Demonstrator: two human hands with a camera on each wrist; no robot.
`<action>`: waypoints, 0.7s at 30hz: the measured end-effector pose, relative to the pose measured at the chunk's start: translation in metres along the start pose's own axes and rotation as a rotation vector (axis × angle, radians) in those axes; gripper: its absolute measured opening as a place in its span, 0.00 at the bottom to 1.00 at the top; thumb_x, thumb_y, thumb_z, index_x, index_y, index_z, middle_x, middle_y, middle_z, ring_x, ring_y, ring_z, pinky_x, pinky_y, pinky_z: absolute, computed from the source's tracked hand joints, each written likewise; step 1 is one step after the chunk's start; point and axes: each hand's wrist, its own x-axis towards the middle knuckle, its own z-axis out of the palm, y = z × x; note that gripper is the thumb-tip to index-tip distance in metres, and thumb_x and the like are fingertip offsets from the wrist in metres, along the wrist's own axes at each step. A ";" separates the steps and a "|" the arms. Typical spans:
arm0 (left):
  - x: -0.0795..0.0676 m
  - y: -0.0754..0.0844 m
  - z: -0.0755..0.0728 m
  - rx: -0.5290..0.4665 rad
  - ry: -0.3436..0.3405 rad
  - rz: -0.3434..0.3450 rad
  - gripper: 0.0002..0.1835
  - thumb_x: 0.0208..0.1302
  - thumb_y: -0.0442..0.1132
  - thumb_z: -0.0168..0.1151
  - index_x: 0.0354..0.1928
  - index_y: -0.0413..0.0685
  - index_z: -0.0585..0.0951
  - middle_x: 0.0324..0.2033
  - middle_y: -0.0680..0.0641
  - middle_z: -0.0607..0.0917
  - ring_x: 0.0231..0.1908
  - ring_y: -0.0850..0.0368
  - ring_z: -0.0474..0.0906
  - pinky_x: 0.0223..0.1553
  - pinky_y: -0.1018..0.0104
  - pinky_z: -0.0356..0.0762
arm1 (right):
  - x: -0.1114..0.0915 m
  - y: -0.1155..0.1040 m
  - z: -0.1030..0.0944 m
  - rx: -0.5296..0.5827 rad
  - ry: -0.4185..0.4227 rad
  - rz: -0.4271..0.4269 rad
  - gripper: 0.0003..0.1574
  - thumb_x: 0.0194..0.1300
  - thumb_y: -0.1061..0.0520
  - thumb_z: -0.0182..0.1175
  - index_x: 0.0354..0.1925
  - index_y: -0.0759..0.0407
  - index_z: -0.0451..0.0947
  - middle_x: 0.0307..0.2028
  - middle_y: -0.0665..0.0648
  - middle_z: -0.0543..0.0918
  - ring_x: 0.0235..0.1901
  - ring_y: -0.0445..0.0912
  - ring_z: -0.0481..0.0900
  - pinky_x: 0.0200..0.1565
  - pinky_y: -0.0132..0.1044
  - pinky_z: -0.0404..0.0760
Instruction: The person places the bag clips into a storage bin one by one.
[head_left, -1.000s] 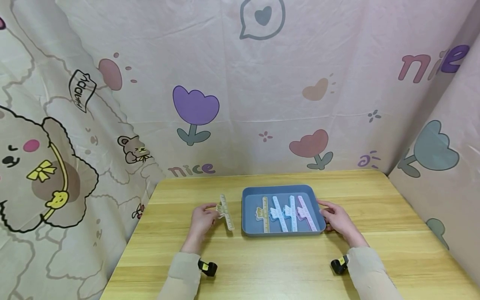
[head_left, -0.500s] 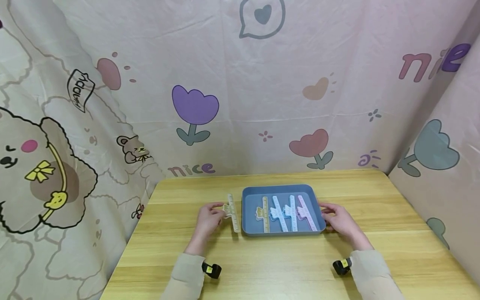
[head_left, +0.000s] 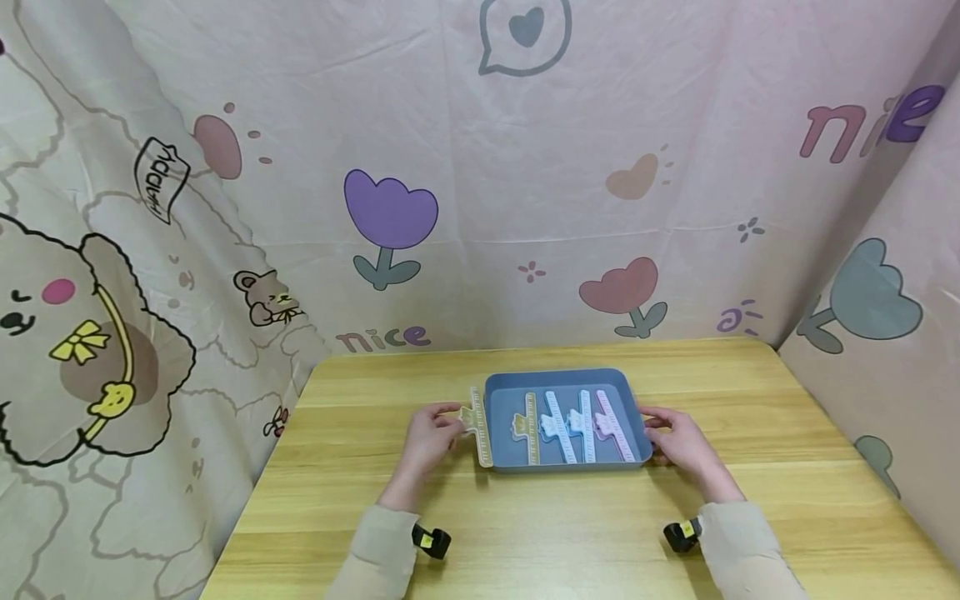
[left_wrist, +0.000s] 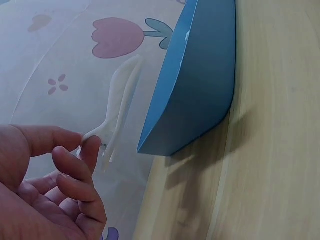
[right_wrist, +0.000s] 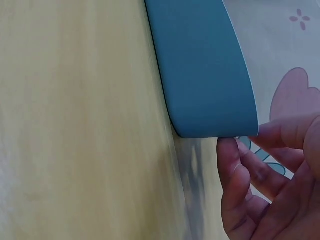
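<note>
My left hand (head_left: 430, 437) pinches a translucent ruler-edged clip (head_left: 482, 437) by its handle part, between thumb and fingertip. The clip is tilted over the left rim of a blue-grey tray (head_left: 551, 381) and overlaps that rim in the head view. In the left wrist view the clip (left_wrist: 120, 100) shows edge-on, raised beside the tray wall (left_wrist: 200, 85). My right hand (head_left: 678, 437) holds the tray at its right end. The right wrist view has its fingertips against the outer wall (right_wrist: 210, 75) and rim. Inside the tray lie a yellowish clip (head_left: 532, 433), blue clips (head_left: 587, 433) and a pink clip (head_left: 615, 429).
The tray stands on a wooden table (head_left: 555, 533), towards its back edge. A printed fabric curtain (head_left: 487, 192) hangs behind and along both sides. Small black cameras (head_left: 432, 542) sit at both wrists.
My left hand has carried the translucent clip rightwards, from over the table to the tray's left rim. My right hand stays at the tray's right end, and the clips in the tray are unmoved.
</note>
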 end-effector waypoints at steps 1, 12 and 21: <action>0.000 0.001 0.001 0.004 -0.007 0.002 0.21 0.56 0.23 0.60 0.54 0.29 0.78 0.25 0.43 0.83 0.16 0.60 0.68 0.19 0.71 0.67 | 0.000 0.000 0.000 -0.004 0.006 0.005 0.28 0.68 0.67 0.51 0.66 0.71 0.67 0.50 0.74 0.76 0.31 0.52 0.79 0.25 0.43 0.80; 0.006 0.008 0.017 0.036 -0.043 -0.011 0.21 0.56 0.25 0.62 0.54 0.31 0.78 0.25 0.45 0.83 0.17 0.61 0.69 0.19 0.72 0.66 | 0.001 0.001 0.003 0.037 0.031 0.033 0.29 0.69 0.67 0.51 0.67 0.70 0.66 0.51 0.73 0.75 0.30 0.51 0.80 0.24 0.41 0.80; 0.019 0.002 0.030 0.065 -0.061 0.006 0.21 0.55 0.25 0.62 0.53 0.30 0.79 0.23 0.47 0.83 0.17 0.61 0.69 0.18 0.72 0.66 | 0.001 0.005 0.004 0.122 0.029 0.040 0.29 0.69 0.68 0.50 0.67 0.69 0.65 0.52 0.73 0.74 0.30 0.51 0.79 0.24 0.39 0.79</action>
